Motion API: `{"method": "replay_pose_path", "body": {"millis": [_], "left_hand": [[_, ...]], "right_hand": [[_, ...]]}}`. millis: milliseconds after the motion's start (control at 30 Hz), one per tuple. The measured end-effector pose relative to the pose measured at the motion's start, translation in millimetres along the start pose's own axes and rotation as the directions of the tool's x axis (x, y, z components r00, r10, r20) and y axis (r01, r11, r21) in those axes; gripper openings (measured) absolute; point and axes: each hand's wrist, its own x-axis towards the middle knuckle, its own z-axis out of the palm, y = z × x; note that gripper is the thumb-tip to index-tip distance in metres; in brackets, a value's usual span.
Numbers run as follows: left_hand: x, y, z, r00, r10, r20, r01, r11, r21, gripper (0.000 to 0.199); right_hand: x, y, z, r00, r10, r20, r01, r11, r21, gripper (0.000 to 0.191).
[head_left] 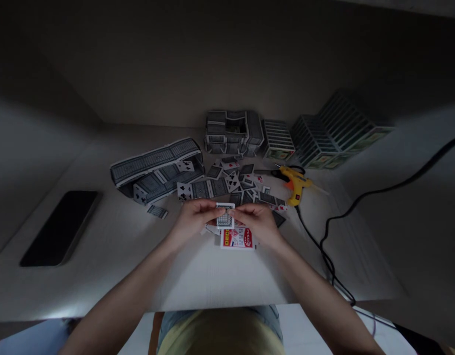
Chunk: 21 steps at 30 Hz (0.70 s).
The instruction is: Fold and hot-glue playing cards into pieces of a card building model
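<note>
A playing card [225, 222], its patterned back facing up, is held between both my hands above the table. My left hand [196, 216] pinches its left side with thumb and fingers. On the opposite side, my right hand [257, 219] grips it the same way, the two thumbs close together on the card. Whether more than one card is in the grip, I cannot tell. Just below lies a red and white poker card box [237, 238]. Beyond my hands, loose playing cards [246, 183] are scattered in a heap, some face up.
A long structure of cards [157, 165] stands at left, near a black phone [59, 228]. Behind are a boxy card structure [216, 132] and stacked card blocks [316, 138]. At right lies a yellow glue gun [294, 185] with a black cable [379, 190]; scissors are partly hidden beside it.
</note>
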Motion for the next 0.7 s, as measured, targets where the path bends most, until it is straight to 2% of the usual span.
{"method": "replay_pose_path", "body": {"millis": [67, 167, 267, 367, 500, 700], "left_hand": [[1, -3, 1.1, 0.999, 0.042, -0.027, -0.040, 0.997, 0.059, 0.028], [2, -11, 3.4, 0.980, 0.183, -0.080, -0.156, 0.951, 0.265, 0.035], [2, -19, 4.8, 0.938, 0.332, -0.099, -0.242, 0.832, 0.499, 0.042], [0, -23, 5.4, 0.911, 0.403, -0.088, -0.258, 0.723, 0.641, 0.043], [-2, -23, 6.7, 0.900, 0.431, -0.062, -0.258, 0.643, 0.722, 0.043], [-2, -25, 8.6, 0.893, 0.448, -0.043, -0.270, 0.610, 0.745, 0.038]], "right_hand": [[1, 3, 0, 1.000, -0.009, 0.008, 0.009, 1.000, 0.007, 0.025], [1, 7, 1, 0.999, -0.035, 0.021, 0.035, 0.999, 0.006, 0.025], [1, 7, 1, 0.999, -0.046, 0.013, 0.046, 0.999, -0.008, 0.026], [1, 4, 1, 0.999, -0.033, -0.008, 0.033, 0.999, -0.010, 0.026], [0, 3, 1, 1.000, -0.011, -0.022, 0.011, 1.000, -0.013, 0.026], [-1, 5, 1, 0.997, -0.068, -0.030, 0.066, 0.996, -0.056, 0.023]]}}
